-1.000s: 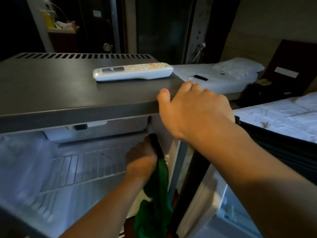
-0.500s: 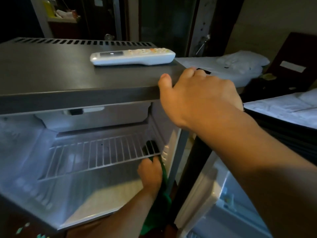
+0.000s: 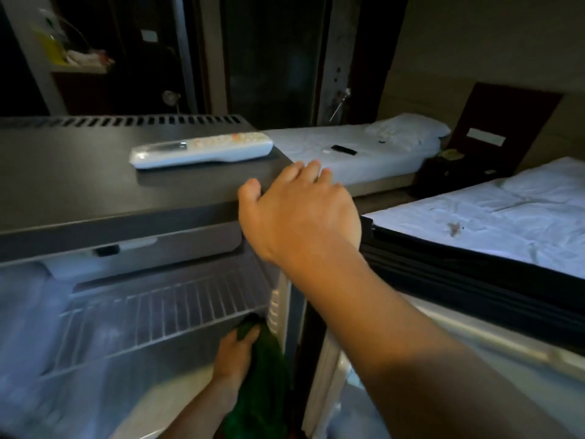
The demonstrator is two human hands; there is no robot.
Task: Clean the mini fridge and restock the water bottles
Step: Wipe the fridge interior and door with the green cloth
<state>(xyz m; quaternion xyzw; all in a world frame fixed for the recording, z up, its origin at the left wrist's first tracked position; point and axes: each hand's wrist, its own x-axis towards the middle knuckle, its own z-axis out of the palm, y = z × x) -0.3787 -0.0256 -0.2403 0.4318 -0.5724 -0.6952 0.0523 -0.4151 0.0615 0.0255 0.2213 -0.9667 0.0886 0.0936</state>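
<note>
The grey mini fridge (image 3: 95, 198) stands open in front of me, its white inside lit. A wire shelf (image 3: 158, 315) crosses the inside. My left hand (image 3: 235, 353) reaches inside under the shelf's right end and grips a green cloth (image 3: 266, 369) against the right inner wall. The cloth hangs down past the fridge's front edge. My right hand (image 3: 297, 213) rests on the top right front corner of the fridge, its fingers curled over the edge. The open door (image 3: 474, 312) swings out to the right. No water bottles are in view.
A white remote control (image 3: 202, 150) lies on the fridge top. Two beds with white sheets (image 3: 364, 150) (image 3: 506, 217) stand to the right, a small black object (image 3: 343, 149) on the far one. A dark door and a shelf with items are behind.
My left hand slid down with the cloth from above the wire shelf to below it along the right inner wall. My right hand stayed on the fridge corner.
</note>
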